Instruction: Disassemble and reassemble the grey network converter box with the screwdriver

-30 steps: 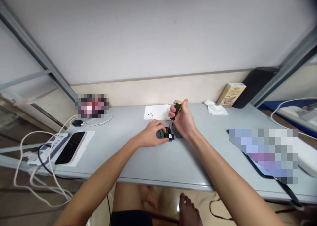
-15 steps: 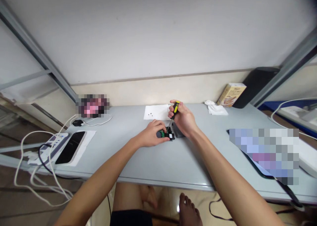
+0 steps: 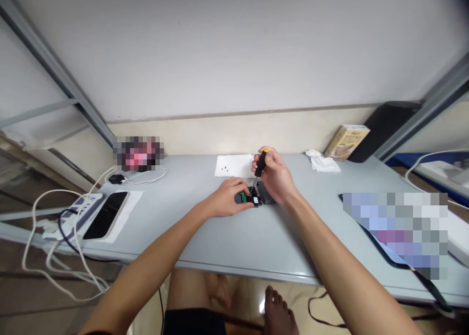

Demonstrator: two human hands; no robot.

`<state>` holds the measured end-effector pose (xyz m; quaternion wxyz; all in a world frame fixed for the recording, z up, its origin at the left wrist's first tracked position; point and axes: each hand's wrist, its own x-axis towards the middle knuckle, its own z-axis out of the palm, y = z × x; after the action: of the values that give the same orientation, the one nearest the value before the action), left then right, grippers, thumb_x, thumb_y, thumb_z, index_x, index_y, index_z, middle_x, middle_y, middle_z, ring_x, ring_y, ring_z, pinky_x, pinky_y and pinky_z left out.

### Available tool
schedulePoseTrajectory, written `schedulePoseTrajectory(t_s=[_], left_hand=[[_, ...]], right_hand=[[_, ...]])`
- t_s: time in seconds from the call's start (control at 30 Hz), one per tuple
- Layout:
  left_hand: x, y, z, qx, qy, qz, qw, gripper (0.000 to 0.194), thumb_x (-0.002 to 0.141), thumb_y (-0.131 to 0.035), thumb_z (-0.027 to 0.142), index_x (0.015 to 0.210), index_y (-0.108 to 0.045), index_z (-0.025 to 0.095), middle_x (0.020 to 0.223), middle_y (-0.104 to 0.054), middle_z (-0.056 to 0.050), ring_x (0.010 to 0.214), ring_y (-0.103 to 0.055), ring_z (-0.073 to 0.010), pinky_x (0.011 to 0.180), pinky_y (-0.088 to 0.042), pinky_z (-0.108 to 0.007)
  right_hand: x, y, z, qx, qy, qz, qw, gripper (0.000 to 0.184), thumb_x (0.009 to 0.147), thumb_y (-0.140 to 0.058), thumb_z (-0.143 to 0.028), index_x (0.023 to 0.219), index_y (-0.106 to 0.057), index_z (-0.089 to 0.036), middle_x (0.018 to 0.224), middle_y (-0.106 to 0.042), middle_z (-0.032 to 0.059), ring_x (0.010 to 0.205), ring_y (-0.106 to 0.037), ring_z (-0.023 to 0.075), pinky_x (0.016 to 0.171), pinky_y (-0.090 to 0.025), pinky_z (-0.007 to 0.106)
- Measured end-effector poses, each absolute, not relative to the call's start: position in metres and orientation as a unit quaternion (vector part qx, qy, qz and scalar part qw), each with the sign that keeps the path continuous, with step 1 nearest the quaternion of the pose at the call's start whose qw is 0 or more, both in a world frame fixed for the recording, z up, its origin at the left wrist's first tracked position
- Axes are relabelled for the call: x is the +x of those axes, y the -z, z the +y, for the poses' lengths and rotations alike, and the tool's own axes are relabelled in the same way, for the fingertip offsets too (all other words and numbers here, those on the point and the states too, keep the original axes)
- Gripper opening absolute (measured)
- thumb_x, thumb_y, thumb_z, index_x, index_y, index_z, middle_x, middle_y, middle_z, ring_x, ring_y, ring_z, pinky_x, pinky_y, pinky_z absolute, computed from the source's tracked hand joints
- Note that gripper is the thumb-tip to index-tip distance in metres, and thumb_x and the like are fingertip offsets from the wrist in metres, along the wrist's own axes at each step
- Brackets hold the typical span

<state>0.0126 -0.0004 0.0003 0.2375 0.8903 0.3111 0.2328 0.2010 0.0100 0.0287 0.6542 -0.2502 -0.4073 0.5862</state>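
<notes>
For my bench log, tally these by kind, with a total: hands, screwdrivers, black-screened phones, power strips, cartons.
Hands: 2 (left hand, right hand)
Screwdriver: 1
Black-screened phone: 1
Power strip: 1
Carton: 1
Total: 6

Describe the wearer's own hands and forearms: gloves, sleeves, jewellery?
Left hand and right hand: no gloves, rings or watch visible. Left forearm and right forearm uncovered. Dark edge low on the left arm, possibly a sleeve.
</notes>
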Motion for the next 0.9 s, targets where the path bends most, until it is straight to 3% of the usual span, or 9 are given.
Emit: schedulePoseTrajectory(t_s=[0.33,0.9], left_hand=[[0.013,0.000,-0.001,0.892,-0.235,0.306,0.234,0.019,0.088,-0.079,0.034,0.094,-0.064,0.024,0.115,-0.069,-0.006,0.116,-0.061,-0.0269,0.110,-0.044,-0.046],[0.013,0.001,-0.001,0.887,-0.229,0.321,0.239,0.024,0.087,-0.079,0.036,0.099,-0.062,0.024,0.113,-0.067,-0.006,0.116,-0.060,-0.0271,0.110,-0.043,-0.047]], right_hand=[[0.198,-0.035,0.003,-0.233,-0.620,-0.393,0.638,0.030,0.091,-0.070,-0.057,0.099,-0.060,-0.030,0.078,-0.047,-0.0017,0.064,-0.046,0.0149,0.062,-0.048,0.028],[0.198,-0.038,0.001,-0.238,-0.612,-0.397,0.641,0.029,0.091,-0.068,-0.056,0.097,-0.058,-0.030,0.078,-0.046,-0.0007,0.065,-0.045,0.0167,0.063,-0.048,0.030]])
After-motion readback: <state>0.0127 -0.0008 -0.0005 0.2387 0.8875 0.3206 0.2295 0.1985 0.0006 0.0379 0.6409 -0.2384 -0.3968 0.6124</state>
